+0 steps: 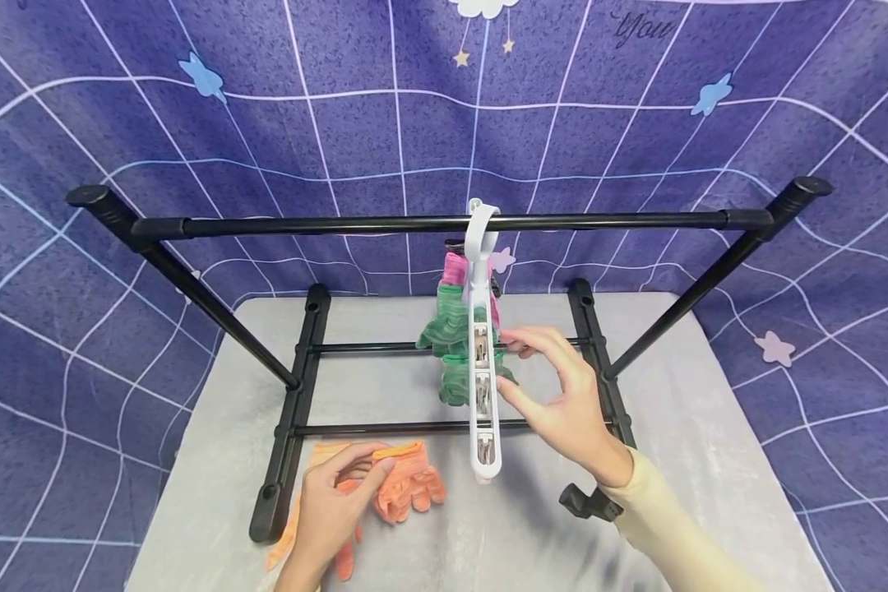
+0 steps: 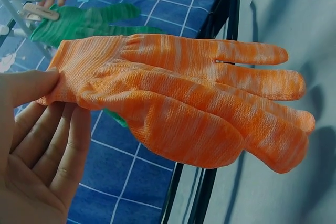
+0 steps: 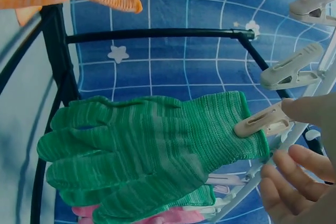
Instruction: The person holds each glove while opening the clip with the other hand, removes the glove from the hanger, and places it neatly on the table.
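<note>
My left hand [image 1: 333,497] pinches the cuff of an orange glove [image 2: 173,87] between thumb and fingers, and the glove hangs from it. In the head view another orange glove [image 1: 284,534] lies on the table under that hand. My right hand [image 1: 570,403] is beside the white clip hanger [image 1: 484,411], thumb and fingers spread apart. In the right wrist view its thumb is at the end of a beige clothespin [image 3: 257,121], which bites the cuff of a green glove [image 3: 131,145]. Whether the thumb presses the clothespin I cannot tell.
The hanger hooks over the black rack's top bar [image 1: 340,225]. Farther along it hang pink items [image 3: 178,216] and more green fabric. Other clothespins [image 3: 291,66] on the hanger hold nothing. A dark strap-like object [image 1: 590,501] is at the right wrist. A patterned blue curtain [image 1: 622,140] stands behind.
</note>
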`<state>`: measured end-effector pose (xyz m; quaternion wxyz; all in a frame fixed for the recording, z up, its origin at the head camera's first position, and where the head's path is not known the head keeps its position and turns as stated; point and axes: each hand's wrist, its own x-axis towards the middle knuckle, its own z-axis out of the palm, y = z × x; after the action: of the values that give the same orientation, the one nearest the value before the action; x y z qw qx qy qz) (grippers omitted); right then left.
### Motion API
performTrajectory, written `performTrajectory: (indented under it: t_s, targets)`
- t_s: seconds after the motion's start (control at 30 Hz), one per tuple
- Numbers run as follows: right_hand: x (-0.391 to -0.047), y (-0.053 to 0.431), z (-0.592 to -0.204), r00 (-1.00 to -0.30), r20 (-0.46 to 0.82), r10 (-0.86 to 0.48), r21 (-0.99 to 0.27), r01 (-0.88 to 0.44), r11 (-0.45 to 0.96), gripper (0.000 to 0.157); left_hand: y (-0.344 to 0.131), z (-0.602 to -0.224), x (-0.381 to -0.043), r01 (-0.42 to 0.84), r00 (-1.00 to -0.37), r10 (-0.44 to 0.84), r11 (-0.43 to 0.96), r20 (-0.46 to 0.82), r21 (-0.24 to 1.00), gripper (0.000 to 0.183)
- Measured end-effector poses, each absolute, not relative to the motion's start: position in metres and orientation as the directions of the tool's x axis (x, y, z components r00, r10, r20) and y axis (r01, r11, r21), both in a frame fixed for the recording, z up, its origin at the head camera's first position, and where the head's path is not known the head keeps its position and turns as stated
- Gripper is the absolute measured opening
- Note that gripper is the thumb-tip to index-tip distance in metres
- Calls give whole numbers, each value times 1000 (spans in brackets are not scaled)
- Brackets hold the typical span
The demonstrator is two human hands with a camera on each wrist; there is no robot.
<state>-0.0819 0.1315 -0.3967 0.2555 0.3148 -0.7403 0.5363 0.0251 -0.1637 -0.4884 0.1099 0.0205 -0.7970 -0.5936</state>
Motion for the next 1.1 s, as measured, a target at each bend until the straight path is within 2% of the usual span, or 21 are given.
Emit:
performTrajectory:
  t_s: [0.2, 0.57, 0.8, 1.1]
  targets:
    - [-90, 128, -397, -694, 677, -247, -656, -720, 225, 59, -166, -489, 28, 30, -978, -190, 272, 84, 962, 18]
    - [-95, 122, -396, -704, 657, -271, -679, -708, 193, 58, -170, -491, 31, -105, -981, -183, 223, -64, 969, 22]
    - [-97, 122, -397, -705, 658, -266, -690, -705, 162, 52, -174, -495, 33, -121, -982, -167, 174, -91, 977, 22]
    - [-98, 121, -394, -692, 668, -275, -684, -716, 140, 51, -178, -497, 36, -177, -977, -145, 137, -157, 975, 25]
